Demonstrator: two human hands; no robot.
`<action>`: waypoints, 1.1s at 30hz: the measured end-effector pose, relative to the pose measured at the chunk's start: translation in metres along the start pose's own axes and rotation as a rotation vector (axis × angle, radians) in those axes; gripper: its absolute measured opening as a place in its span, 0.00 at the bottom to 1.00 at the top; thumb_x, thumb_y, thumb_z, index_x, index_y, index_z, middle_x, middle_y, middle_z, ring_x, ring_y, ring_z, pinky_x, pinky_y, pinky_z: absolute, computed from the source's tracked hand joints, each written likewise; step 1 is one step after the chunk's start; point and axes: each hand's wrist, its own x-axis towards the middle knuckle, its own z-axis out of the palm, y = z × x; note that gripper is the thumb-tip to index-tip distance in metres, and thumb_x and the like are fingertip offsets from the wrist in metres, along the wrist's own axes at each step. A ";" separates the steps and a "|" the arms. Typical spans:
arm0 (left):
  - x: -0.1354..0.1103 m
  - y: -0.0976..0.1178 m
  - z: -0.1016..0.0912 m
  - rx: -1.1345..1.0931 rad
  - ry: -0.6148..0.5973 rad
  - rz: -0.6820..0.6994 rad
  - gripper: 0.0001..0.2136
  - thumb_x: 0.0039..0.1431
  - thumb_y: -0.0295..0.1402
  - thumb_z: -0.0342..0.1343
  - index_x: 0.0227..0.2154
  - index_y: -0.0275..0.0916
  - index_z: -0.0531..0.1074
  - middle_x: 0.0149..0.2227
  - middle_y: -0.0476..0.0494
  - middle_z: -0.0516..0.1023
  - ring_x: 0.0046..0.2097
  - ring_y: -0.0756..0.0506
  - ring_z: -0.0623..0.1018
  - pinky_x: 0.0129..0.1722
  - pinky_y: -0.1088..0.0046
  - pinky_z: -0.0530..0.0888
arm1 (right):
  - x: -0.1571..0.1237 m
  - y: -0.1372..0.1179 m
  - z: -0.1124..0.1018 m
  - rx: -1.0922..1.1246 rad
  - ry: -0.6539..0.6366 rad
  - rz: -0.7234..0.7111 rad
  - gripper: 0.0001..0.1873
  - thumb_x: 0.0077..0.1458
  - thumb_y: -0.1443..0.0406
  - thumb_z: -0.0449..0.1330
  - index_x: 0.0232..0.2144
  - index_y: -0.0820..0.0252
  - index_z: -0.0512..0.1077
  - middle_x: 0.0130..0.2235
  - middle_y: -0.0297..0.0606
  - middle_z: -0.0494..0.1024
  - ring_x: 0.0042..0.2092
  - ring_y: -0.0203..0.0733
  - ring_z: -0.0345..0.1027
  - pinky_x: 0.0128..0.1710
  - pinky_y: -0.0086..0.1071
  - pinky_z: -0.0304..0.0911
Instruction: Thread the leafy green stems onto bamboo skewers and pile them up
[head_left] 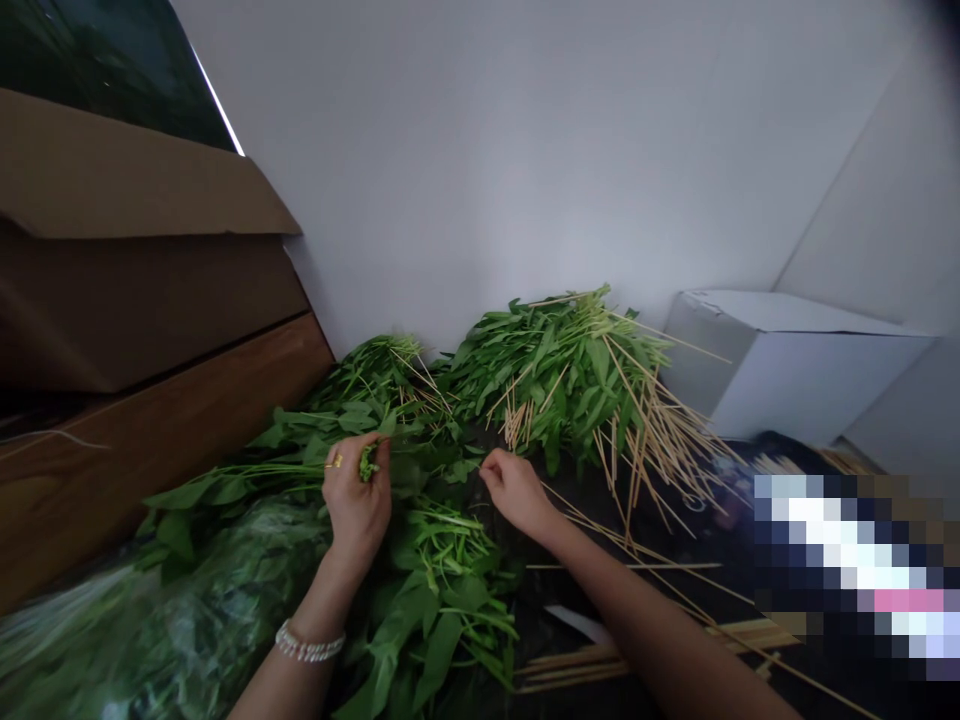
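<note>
My left hand (pixel 357 495), with a gold ring and a beaded bracelet, is closed around a small bunch of leafy green stems (pixel 368 463). To its right, my right hand (pixel 516 490) is curled with thumb and fingertips pinched together over the greens. What it pinches, if anything, is too small to make out; a leaf (pixel 461 470) lies just beside the fingertips. Below and between my hands rests a pile of cut leafy greens (pixel 450 560). More loose long-stemmed greens (pixel 247 475) stretch out on the left.
Against the wall sits a heap of greens on wooden skewers (pixel 562 370). Loose skewers (pixel 577 668) and a pale blade-like piece (pixel 576 624) lie near my right forearm. A plastic bag of greens (pixel 225 600) is front left. A cardboard box (pixel 142 300) and white box (pixel 810 375) flank the area.
</note>
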 end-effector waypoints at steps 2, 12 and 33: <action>0.003 0.001 -0.003 -0.006 0.019 0.002 0.07 0.63 0.34 0.50 0.35 0.39 0.71 0.33 0.44 0.76 0.39 0.44 0.74 0.44 0.65 0.69 | 0.006 0.005 -0.003 0.105 0.034 0.023 0.07 0.60 0.66 0.52 0.34 0.59 0.70 0.32 0.36 0.76 0.34 0.37 0.70 0.36 0.28 0.61; -0.009 0.036 -0.002 -0.127 -0.986 0.324 0.23 0.58 0.53 0.50 0.45 0.41 0.74 0.45 0.39 0.76 0.46 0.40 0.75 0.47 0.64 0.69 | 0.017 0.005 -0.029 0.388 -0.014 0.026 0.05 0.57 0.66 0.53 0.31 0.60 0.68 0.23 0.29 0.71 0.27 0.35 0.68 0.29 0.25 0.61; -0.021 0.044 -0.018 -0.064 -1.254 0.291 0.34 0.45 0.56 0.59 0.53 0.42 0.71 0.49 0.36 0.76 0.51 0.32 0.73 0.52 0.52 0.65 | 0.051 -0.047 -0.019 -0.360 -0.286 -0.455 0.28 0.46 0.71 0.61 0.53 0.59 0.70 0.51 0.44 0.76 0.52 0.47 0.68 0.47 0.32 0.63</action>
